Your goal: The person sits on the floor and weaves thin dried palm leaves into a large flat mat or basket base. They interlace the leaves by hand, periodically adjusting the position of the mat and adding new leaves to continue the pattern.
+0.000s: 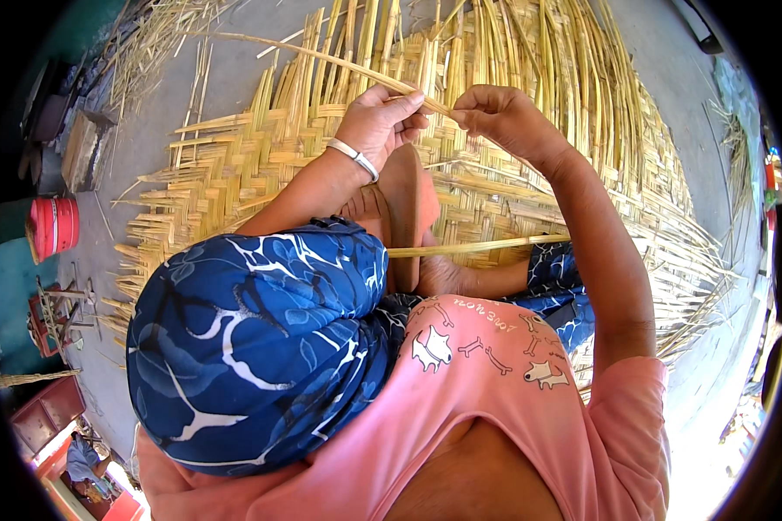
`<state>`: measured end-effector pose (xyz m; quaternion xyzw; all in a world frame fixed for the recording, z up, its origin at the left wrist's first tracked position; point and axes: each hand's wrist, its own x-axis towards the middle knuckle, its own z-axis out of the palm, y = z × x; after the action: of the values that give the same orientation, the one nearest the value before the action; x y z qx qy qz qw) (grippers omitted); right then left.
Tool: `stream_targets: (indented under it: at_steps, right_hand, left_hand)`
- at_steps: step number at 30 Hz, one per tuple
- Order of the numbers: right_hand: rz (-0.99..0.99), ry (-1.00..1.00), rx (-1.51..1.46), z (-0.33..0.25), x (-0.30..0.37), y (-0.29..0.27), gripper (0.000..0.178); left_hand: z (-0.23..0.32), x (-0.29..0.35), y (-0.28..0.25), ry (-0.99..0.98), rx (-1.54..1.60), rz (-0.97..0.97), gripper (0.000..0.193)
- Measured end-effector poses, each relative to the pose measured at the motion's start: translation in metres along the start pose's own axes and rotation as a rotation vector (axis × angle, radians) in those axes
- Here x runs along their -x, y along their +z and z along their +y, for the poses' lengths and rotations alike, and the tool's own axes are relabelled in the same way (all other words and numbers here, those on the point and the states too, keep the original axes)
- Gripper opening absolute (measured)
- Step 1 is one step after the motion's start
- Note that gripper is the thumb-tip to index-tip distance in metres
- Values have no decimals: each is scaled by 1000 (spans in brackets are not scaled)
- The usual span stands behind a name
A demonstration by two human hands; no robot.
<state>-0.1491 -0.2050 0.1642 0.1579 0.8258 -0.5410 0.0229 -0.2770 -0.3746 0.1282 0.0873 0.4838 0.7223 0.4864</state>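
The pale strip (321, 57) is held above the woven mat (252, 161), its long axis running slantwise from the far left down to the near right, where it meets both grips. The left hand (382, 120) has its grip closed on the strip, thumb against fingers, close to the strip's right end. The right hand (506, 120) pinches that end between thumb and fingertips, just beside the left hand, with only a short piece showing between them. Nearly all of the strip therefore lies to the left of and beyond the left grip, tapering over the far edge; the left hand is the nearer one to that long tail, the right hand to the short end. The mat's loose strips (586, 61) run roughly near to far, so the held strip crosses the left ones at a slant. Nearer the body, a second strip (487, 247) lies almost level from left to right, beside the sandal (419, 208).
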Motion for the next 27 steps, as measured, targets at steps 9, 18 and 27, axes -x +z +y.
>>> stream_targets:
  at_steps: [9,18,27]
  right_hand:
    - [279,-343,728,-12,2,27,14]
    - [-152,126,-346,4,-4,6,18]
    - [-87,111,-211,0,-5,12,22]
  left_hand:
    - [-3,-2,-8,-53,-13,166,8]
    - [1,3,-10,5,-1,46,10]
    - [2,4,-15,-23,47,1,7]
